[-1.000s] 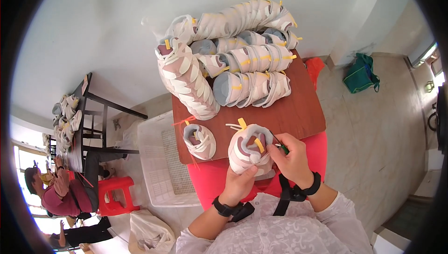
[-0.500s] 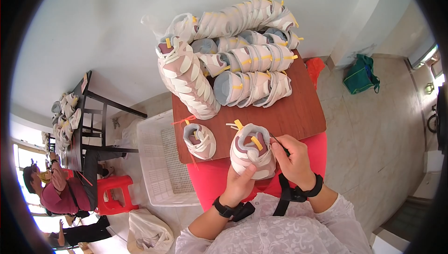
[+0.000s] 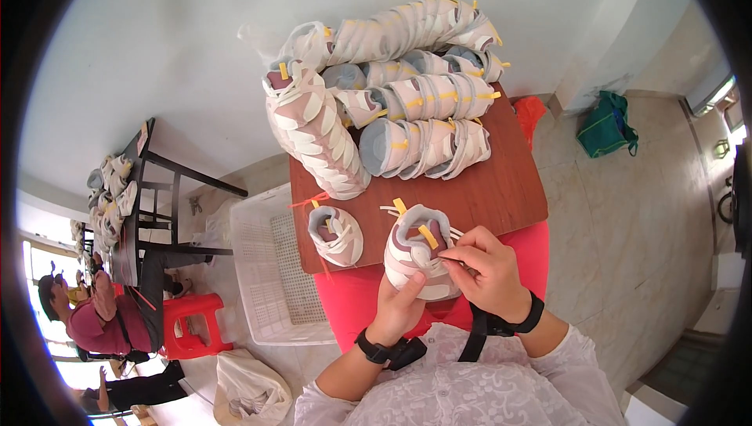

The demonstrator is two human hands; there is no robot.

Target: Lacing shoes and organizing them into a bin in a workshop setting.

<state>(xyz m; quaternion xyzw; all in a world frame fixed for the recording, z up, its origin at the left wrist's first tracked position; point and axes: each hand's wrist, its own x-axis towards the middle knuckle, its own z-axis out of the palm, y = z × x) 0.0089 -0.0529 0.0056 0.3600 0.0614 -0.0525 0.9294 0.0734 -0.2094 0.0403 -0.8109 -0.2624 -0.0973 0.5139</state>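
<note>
Pale shoe (image 3: 421,257), left hand (image 3: 398,305) grasping its near side; right hand (image 3: 489,273) pinching thin dark tool (image 3: 449,259)

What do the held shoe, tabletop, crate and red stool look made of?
Held shoe: probably synthetic leather, smooth, matte, in overlapping panels; could be real leather.
Tabletop: wood or wood-look laminate, low sheen; reddish-brown with faint streaks.
Crate: likely moulded plastic, whitish, semi-clear; fine lattice openings.
Red stool: likely plastic, slightly glossy; even colour, moulded cut-outs.

Count: two single shoe uppers (image 3: 403,255), five rows of overlapping uppers (image 3: 419,150) (individuals uncountable), one brown table (image 3: 507,191), one white crate (image 3: 258,273), one green bag (image 3: 605,130).
</note>
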